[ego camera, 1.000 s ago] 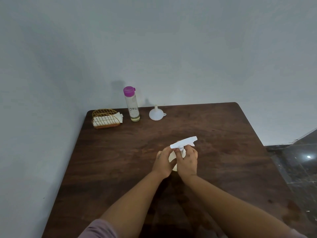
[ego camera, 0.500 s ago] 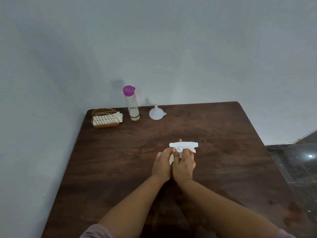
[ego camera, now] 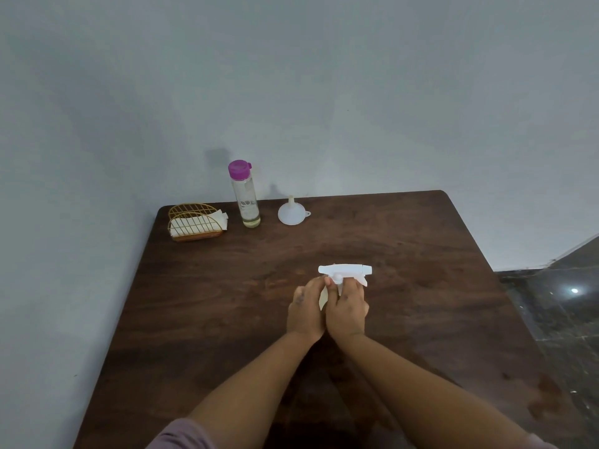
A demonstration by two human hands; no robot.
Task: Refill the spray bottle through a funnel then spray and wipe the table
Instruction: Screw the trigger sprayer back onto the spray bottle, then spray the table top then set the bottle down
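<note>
The spray bottle (ego camera: 340,280) is held upright near the middle of the table (ego camera: 201,312). Its white trigger head is laid level, long axis running left-right across the view, nozzle end toward the right. Most of the bottle body is hidden behind the hands; only a pale sliver is seen between them.

The body is gripped by the left hand (ego camera: 306,311), fingers curled round it. The neck just under the head is gripped by the right hand (ego camera: 346,311), fingers wrapped there.

Compared with a second ago, the head is rotated: it was angled up toward the far right, now it is seen square across. The hands are kept in roughly the same spot.

At the far edge, well apart from the hands, a white funnel (ego camera: 292,212) is set mouth-down, spout up. Left of it a clear bottle with a purple cap (ego camera: 244,194) is stood upright, then a gold wire holder with white napkins (ego camera: 195,222).
</note>
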